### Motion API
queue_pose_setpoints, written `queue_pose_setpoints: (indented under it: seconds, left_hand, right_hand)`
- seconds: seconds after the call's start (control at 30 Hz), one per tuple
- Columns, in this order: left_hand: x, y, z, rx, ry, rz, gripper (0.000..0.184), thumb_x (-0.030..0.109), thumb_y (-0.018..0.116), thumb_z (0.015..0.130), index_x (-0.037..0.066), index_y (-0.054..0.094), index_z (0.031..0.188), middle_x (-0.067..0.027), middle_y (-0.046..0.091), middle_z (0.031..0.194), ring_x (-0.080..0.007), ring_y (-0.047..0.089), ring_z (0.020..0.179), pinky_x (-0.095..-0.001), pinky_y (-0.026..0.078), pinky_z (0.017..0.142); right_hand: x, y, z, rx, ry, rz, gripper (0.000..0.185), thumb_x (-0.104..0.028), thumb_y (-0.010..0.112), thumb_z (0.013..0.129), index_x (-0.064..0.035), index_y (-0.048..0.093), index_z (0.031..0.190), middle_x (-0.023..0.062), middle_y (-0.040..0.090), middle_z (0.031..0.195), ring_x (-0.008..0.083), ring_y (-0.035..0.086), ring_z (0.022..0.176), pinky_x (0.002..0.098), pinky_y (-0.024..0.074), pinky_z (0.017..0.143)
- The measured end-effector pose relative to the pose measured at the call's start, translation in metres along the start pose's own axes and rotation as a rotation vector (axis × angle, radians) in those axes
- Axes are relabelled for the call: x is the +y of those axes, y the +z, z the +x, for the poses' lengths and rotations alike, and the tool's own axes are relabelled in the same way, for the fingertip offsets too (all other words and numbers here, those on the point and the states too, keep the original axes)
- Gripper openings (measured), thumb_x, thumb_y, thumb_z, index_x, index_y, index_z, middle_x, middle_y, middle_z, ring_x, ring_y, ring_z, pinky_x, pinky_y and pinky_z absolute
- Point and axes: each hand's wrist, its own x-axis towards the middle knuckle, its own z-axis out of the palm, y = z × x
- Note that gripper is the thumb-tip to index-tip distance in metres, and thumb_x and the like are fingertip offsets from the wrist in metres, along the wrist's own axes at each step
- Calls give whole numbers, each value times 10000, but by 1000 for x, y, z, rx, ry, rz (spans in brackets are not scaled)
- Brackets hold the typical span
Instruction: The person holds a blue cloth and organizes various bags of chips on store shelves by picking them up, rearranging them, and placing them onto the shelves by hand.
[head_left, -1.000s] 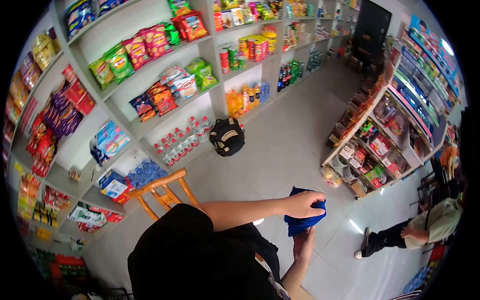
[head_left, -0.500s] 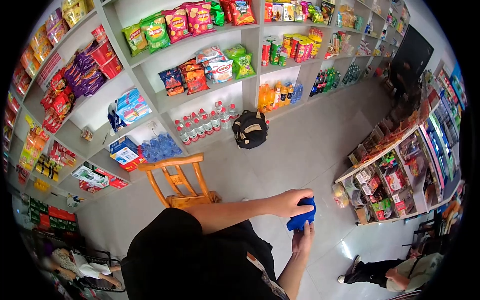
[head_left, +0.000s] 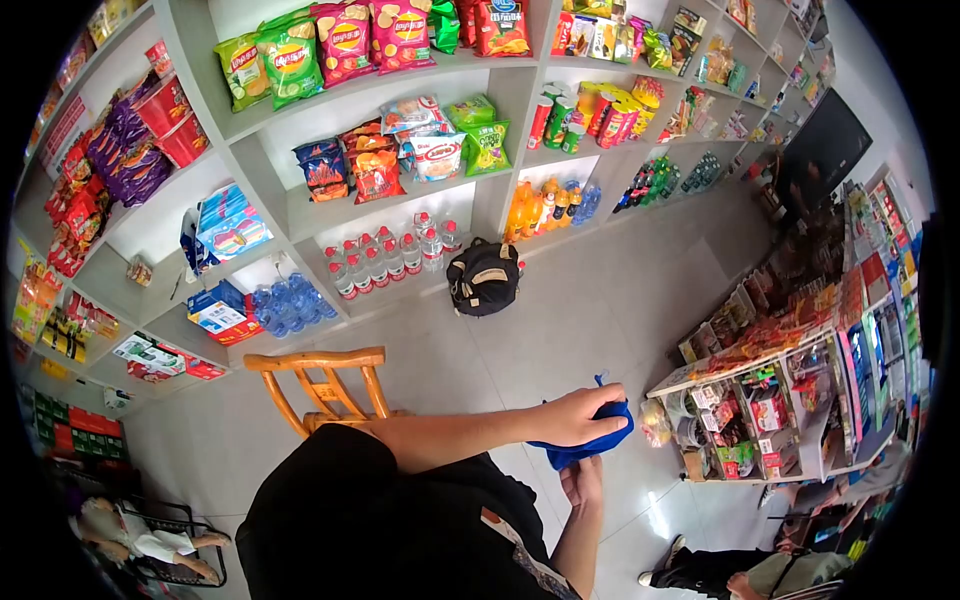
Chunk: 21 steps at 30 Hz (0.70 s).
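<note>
A deep blue, soft cloth (head_left: 610, 432) is bunched between my two hands, over the floor in front of my body. My left hand (head_left: 585, 414) reaches across from the left and is closed over the top of the cloth. Below it, my right hand (head_left: 583, 482) grips the lower edge with its fingers pressed together. A thin blue loop sticks up above my left hand, and a flap of cloth spreads out behind it to the left. Whether anything lies inside the folds is hidden.
Behind my arm stands a wooden chair (head_left: 325, 385). A black backpack (head_left: 483, 278) sits on the floor by bottled water (head_left: 385, 262). Snack shelves (head_left: 270, 125) line the wall. To the right is a low display rack (head_left: 745, 380). Seated people (head_left: 150, 530) (head_left: 760, 575) are at both lower corners.
The blue cloth has gone from a compact bundle to a looser, wider shape, with a flap and loop now showing. Both hands have shifted slightly left in view, and the whole view has tilted.
</note>
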Motion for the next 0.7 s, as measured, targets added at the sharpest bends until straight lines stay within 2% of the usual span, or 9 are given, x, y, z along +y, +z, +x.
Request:
queue_pose_setpoints:
  seconds: [0.03,0.07,0.17,0.23,0.3,0.37,0.5,0.6,0.7]
  left_hand:
    - [-1,-9,2,8,17,-4,248,214,573,928,25,434,1010,-147,561,839,-259,564,740,-363,458,694]
    - [-3,-17,4,21,35,-16,247,218,571,929,27,439,1011,-140,565,835,-259,563,738,-364,458,693]
    - [-4,-47,4,106,64,-15,248,224,572,930,29,442,1011,-141,574,836,-255,566,741,-362,461,695]
    - [-3,-70,-2,150,22,-14,232,203,570,932,27,452,1026,-131,582,857,-226,571,770,-346,464,713]
    - [-6,-87,-9,196,-16,-24,206,182,564,938,32,466,1039,-96,579,874,-161,553,799,-320,463,736]
    - [-9,-102,-15,289,-16,28,219,177,570,936,31,464,1060,-104,591,868,-165,568,797,-317,468,739]
    - [-12,-132,-30,428,-138,163,224,182,577,933,37,451,1049,-102,562,693,-160,516,603,-319,422,587]
    - [-10,-151,-43,503,-287,187,220,172,571,936,46,447,1068,-81,545,632,-147,488,562,-308,398,558]
    - [-10,-164,-51,562,-415,239,262,161,570,937,55,457,1147,-77,560,634,-143,501,561,-303,396,554]
  right_hand:
    - [3,8,11,-52,19,36,388,-229,657,900,-36,507,1201,64,632,1068,183,646,934,301,548,793]
    - [8,18,24,-75,13,48,467,-299,610,919,-19,473,1267,90,625,1161,243,630,1027,392,526,895]
    - [14,18,60,-204,286,202,447,-354,569,933,-45,510,1250,97,635,1154,249,628,1027,398,522,888]
    - [11,34,66,-201,285,137,448,-389,570,918,-65,538,1225,96,646,1135,248,635,1003,389,523,866]
    - [6,40,74,-207,265,91,446,-377,594,905,-68,537,1222,86,651,1117,243,637,994,383,524,854]
    - [-7,54,77,-206,100,65,418,-328,620,904,-78,521,1224,77,632,1150,228,625,1021,371,517,843]
    - [-34,58,93,-137,-91,-1,360,-293,596,929,-58,537,1194,126,597,1220,283,587,1111,440,478,968]
    - [-47,57,109,-164,-174,85,297,-181,697,856,-57,573,1097,119,631,1127,274,603,1070,448,478,954]
    - [-64,82,126,-248,-162,-57,240,-146,699,852,-38,590,1036,115,645,1072,243,625,1014,409,501,925]
